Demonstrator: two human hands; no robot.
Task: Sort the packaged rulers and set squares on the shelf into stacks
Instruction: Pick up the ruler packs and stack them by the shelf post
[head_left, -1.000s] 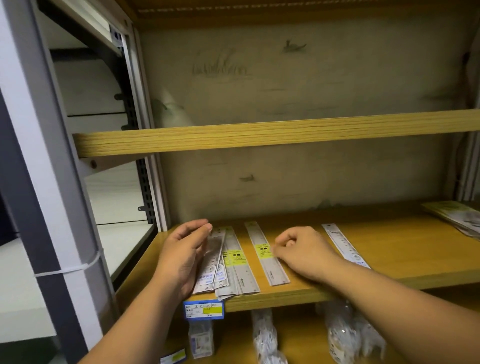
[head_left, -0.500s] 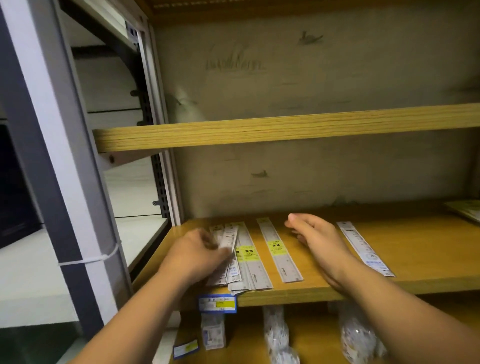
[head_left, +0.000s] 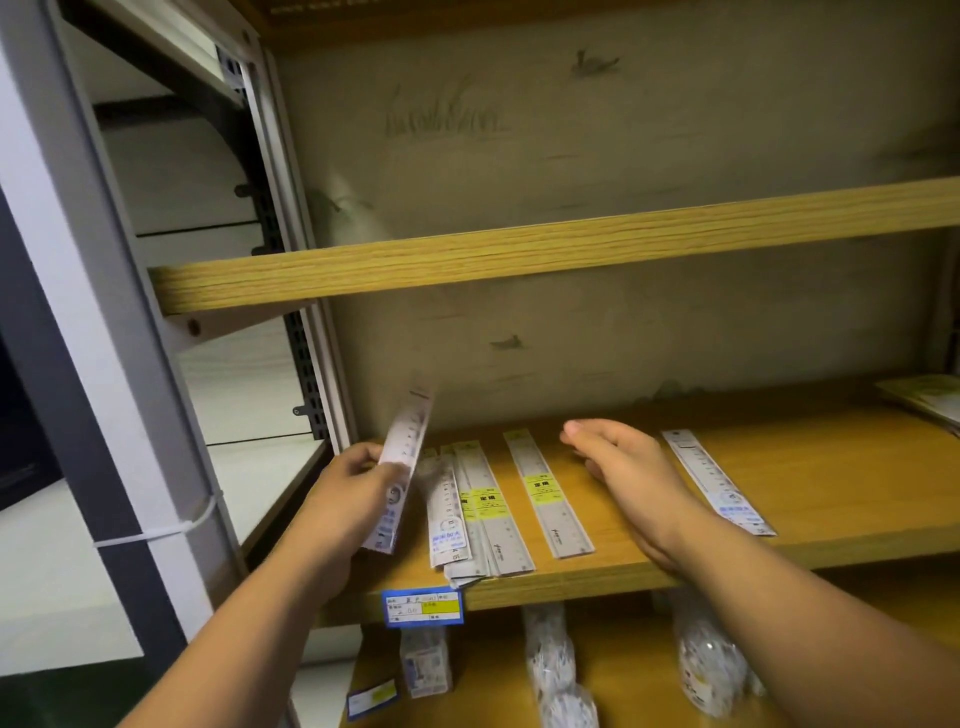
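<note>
Above shelf (head_left: 675, 578) edge: left hand (head_left: 349, 496) grips tilted ruler (head_left: 411, 434); right hand (head_left: 631, 467) relaxed over gap.

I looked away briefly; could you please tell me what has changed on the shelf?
The left hand gripped a white ruler from the pile and lifted it, tilted up. The right hand left the yellow-labelled ruler and opened above the shelf. It and the right ruler stayed put.

Shelf (head_left: 857, 493) carries a ruler pile (head_left: 480, 514), grey ruler (head_left: 548, 493) and white ruler (head_left: 719, 480).
</note>
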